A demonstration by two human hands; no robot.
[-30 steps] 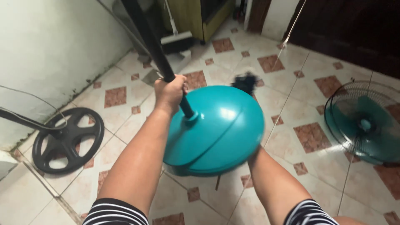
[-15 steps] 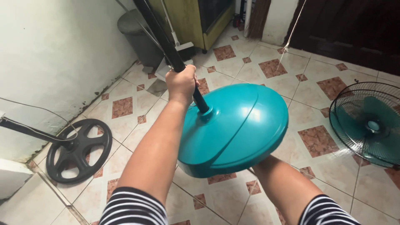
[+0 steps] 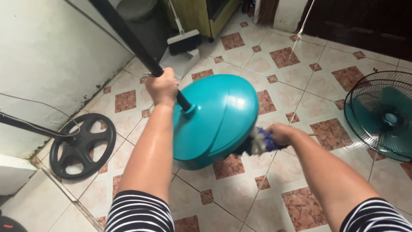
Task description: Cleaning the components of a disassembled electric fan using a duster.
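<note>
Teal fan base (image 3: 214,120), round and domed, is being held up off the tiled floor (image 3: 300,202), tilted on its edge with its top turned toward the left. Its black pole (image 3: 128,41) is being gripped by the left hand (image 3: 162,86), the fingers wrapped fully around it just above the point where the pole meets the base. A blue and white cloth (image 3: 262,141) is being clutched in the closed right hand (image 3: 281,133) and is being pressed against the lower right rim of the base. Both arms are being extended in striped sleeves. Another black fan stand (image 3: 81,144) with a spoked foot is lying on the floor near the wall at left. A teal fan head (image 3: 382,118) in a wire cage is resting at right, well apart. A dustpan and brush (image 3: 182,51) are standing behind the pole.
</note>
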